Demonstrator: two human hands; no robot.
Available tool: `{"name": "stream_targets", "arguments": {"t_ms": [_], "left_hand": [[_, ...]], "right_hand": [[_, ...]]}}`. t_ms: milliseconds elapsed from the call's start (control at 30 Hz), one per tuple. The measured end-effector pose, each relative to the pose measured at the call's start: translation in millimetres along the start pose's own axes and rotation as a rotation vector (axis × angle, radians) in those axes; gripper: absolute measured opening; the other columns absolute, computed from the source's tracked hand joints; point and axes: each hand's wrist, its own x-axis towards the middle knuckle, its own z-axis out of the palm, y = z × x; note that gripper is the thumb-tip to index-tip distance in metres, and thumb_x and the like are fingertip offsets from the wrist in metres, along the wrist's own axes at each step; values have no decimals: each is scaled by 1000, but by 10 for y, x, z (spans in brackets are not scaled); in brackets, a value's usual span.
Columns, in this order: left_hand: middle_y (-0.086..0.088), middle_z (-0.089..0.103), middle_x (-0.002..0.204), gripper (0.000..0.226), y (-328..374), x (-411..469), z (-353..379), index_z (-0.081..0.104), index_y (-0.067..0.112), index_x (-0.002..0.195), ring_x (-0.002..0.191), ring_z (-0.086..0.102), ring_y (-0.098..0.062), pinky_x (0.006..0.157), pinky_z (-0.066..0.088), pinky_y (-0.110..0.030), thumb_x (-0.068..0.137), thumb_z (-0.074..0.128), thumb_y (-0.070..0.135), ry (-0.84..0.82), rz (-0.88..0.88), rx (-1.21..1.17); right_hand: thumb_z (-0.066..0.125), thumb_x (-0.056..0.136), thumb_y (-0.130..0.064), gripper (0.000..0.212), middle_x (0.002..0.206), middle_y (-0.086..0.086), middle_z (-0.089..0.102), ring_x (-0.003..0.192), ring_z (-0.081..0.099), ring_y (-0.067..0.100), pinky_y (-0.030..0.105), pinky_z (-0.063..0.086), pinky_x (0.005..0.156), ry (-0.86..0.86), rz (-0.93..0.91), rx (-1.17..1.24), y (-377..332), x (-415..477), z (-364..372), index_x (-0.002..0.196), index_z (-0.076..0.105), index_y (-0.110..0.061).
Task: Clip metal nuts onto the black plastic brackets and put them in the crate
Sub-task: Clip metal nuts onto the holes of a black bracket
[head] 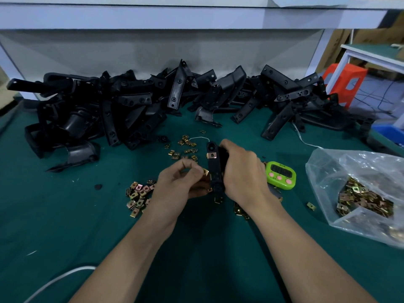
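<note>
My right hand (242,171) grips a long black plastic bracket (215,169) held upright over the green table. One brass-coloured metal nut (212,155) is clipped on near the bracket's upper end. My left hand (183,180) pinches another metal nut (205,171) against the bracket's left edge, about halfway down. Loose nuts lie in a cluster (138,195) left of my left hand and in a second cluster (185,147) behind it. No crate shows in this view.
A big heap of black brackets (175,97) runs along the back of the table. A clear plastic bag of nuts (365,197) lies at right, a green timer (281,175) beside my right hand. A white cable (56,278) crosses the near left. An orange stool (345,82) stands beyond the table.
</note>
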Motion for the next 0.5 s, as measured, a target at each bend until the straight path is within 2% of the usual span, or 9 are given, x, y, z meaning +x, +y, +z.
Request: {"name": "stream_targets", "arguments": {"t_ms": [267,400,500], "left_hand": [[-7,70,76,15,9,-12,-23,67,9,79,66,67,-16,62,56,-23,92,67,0,-10,18,38],[-9,71,75,14,5,-18,-16,73,9,81,64,66,-16,61,56,-23,92,68,2,-20,-7,-18],[-9,70,74,22,-4,-11,-8,76,14,76,64,65,-17,61,56,-23,91,69,0,-29,-14,6]], "right_hand": [[55,75,-2,35,60,-9,47,53,39,7,34,30,57,19,-19,-10,0,5,-20,92,44,-30],[55,77,-1,33,63,-7,52,56,48,21,35,33,57,-1,-43,-33,-18,1,-20,91,44,-29],[56,77,0,35,66,-7,55,60,52,25,35,35,57,-42,-60,-41,-37,-9,-6,92,44,-29]]}}
